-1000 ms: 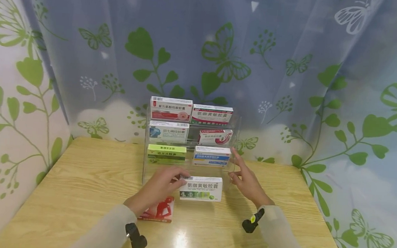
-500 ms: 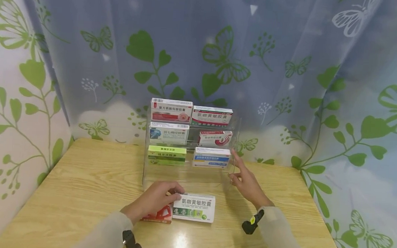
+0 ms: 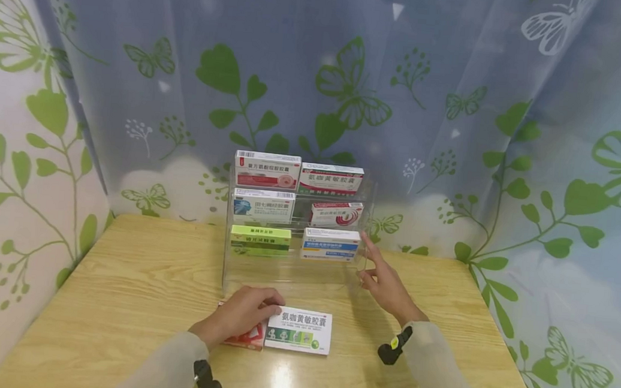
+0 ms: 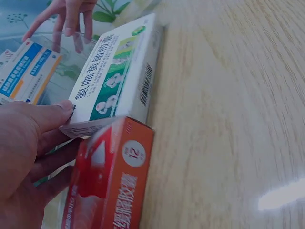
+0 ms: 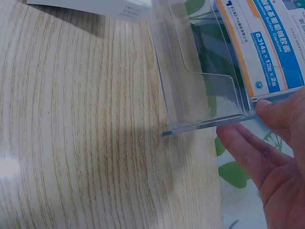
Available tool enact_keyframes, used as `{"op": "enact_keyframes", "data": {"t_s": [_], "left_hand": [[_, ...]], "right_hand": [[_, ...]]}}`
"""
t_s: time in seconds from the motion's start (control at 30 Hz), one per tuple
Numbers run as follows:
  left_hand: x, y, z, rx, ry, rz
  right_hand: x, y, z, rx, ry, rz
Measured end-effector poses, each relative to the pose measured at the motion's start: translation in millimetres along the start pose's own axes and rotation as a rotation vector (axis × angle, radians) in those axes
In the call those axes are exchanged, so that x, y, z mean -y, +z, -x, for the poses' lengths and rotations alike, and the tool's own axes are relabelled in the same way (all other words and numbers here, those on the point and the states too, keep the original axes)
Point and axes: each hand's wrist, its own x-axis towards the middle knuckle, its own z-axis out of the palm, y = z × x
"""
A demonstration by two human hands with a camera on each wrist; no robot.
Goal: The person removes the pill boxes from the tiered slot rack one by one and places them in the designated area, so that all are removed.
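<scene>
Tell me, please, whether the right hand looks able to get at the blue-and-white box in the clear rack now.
Probably yes: the right hand is at the side of the clear rack, close to the blue-and-white box, whose top looks uncovered, with no other box between them.

Room R of wht box [image 3: 299,330]; rack [image 3: 305,273] blocks rear, depth unclear tho.

The head view looks forward and down; both wrist views, close over the table [image 3: 137,278], share the clear rack [image 5: 198,100].
</scene>
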Motion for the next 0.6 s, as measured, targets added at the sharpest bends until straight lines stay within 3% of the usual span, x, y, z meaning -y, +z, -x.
{"op": "enact_keyframes", "data": {"t_s": [0.4,0.6], "left_hand": [[7.1,7.4,0.0,0.001,0.074,-0.106],[12.4,-8.0,10.1,0.109,0.087,-0.110]], "right_hand": [[-2.0,-1.6,2.6,0.000,0.019,0.000],[-0.7,-1.7,1.6,0.011,0.019,-0.015]]}}
